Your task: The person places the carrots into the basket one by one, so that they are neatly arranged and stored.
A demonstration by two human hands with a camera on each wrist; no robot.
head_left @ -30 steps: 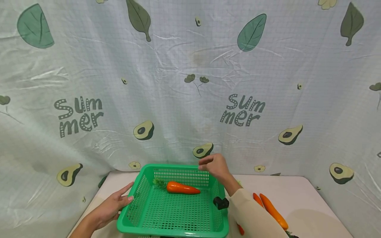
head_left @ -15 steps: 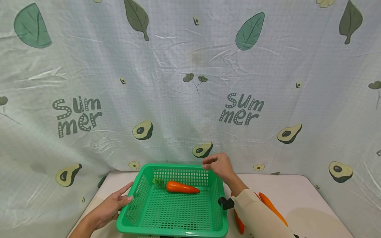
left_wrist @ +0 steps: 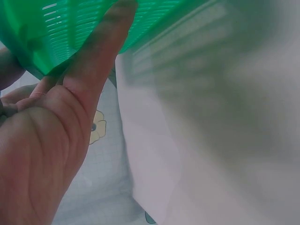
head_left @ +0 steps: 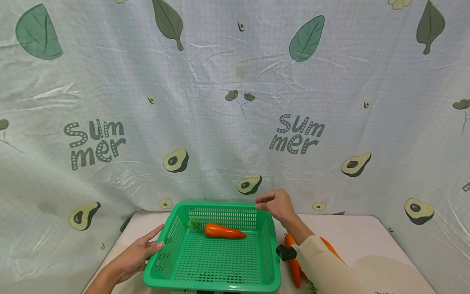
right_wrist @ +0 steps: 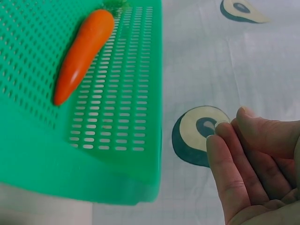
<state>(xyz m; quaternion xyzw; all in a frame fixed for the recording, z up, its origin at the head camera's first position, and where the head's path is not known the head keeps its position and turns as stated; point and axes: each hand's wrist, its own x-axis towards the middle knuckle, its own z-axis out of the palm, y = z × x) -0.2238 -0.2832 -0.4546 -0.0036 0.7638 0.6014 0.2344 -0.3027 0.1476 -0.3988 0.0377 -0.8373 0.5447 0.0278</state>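
A green plastic basket (head_left: 220,288) with slotted walls stands in front of me. Inside it, near the back wall, lies an orange carrot (head_left: 225,231) with a leafy green top (head_left: 196,225) pointing left. My left hand (head_left: 136,254) holds the basket's left side, thumb at the rim and a long finger along the outer wall, as the left wrist view shows. Above the back right corner hovers my right hand (head_left: 280,206), apart from the basket. Its fingers bend loosely with nothing between them in the right wrist view.
To the basket's right, more carrots (head_left: 294,267) lie on the pale table (head_left: 360,241), partly covered by my right sleeve (head_left: 327,265). A printed curtain (head_left: 205,122) hangs close behind the table. A small black device (head_left: 286,252) sits at my right wrist.
My right hand has drifted right, away from the basket's back wall, and its sleeve now uncovers more of the nearer carrots. The left hand, basket and carrot inside stay put.
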